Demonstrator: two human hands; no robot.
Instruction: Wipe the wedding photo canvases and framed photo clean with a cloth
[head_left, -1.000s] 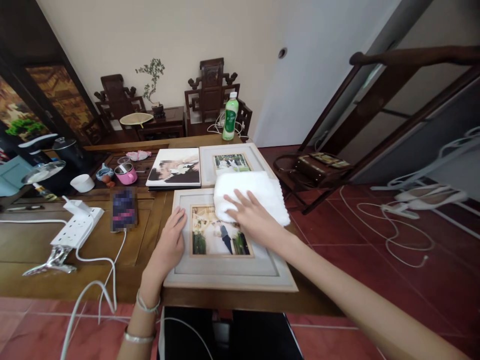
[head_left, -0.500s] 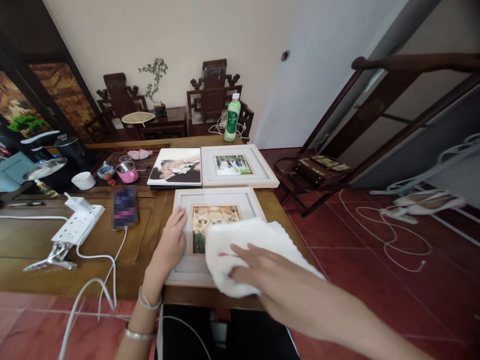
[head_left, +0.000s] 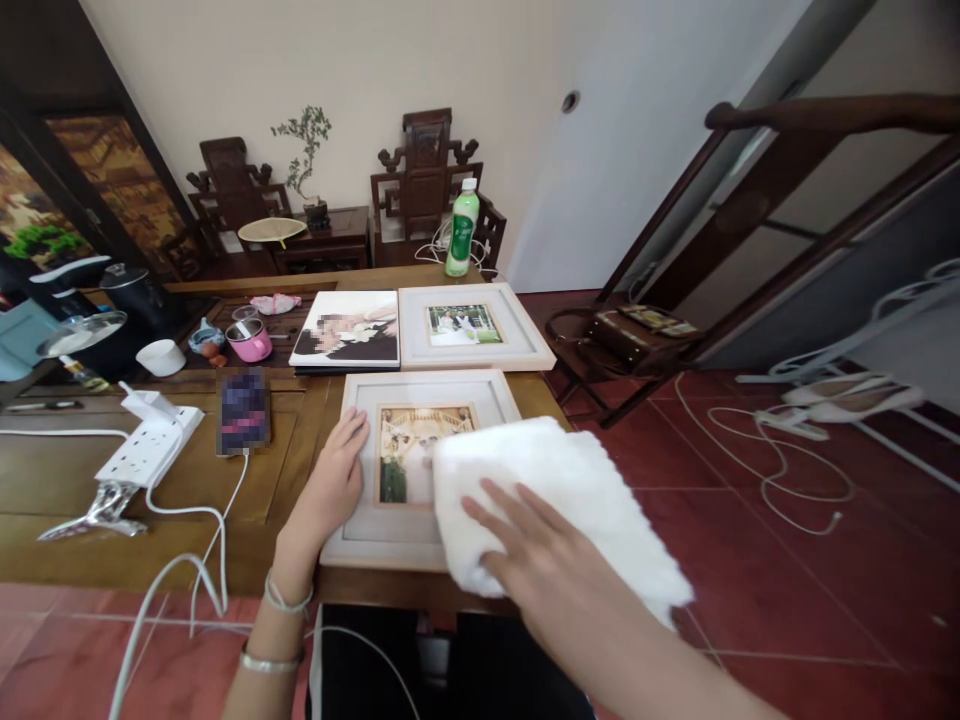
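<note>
A light wooden picture frame [head_left: 390, 555] with a pale mat and a wedding photo [head_left: 401, 455] lies flat near the table's front edge. My left hand [head_left: 339, 480] rests along its left border, fingers stretched out over the edge. My right hand [head_left: 540, 545] holds a fluffy white towel [head_left: 577, 470] against the frame, fingers spread over the cloth and thumb pressed into it. The towel covers the frame's lower right part and hangs past the table's right side. Behind lie a second framed photo [head_left: 517, 352] and a photo panel [head_left: 352, 350].
On the wooden table [head_left: 292, 540] to the left are a power strip [head_left: 150, 445], a phone [head_left: 244, 410] with a cable, a pink cup [head_left: 250, 342] and a white cup [head_left: 160, 357]. A green bottle [head_left: 462, 230] stands at the back. A wooden chair [head_left: 645, 345] is at right.
My right hand has slid the towel to the right across the frame, uncovering more of the photo. My left hand stays on the frame's left border.
</note>
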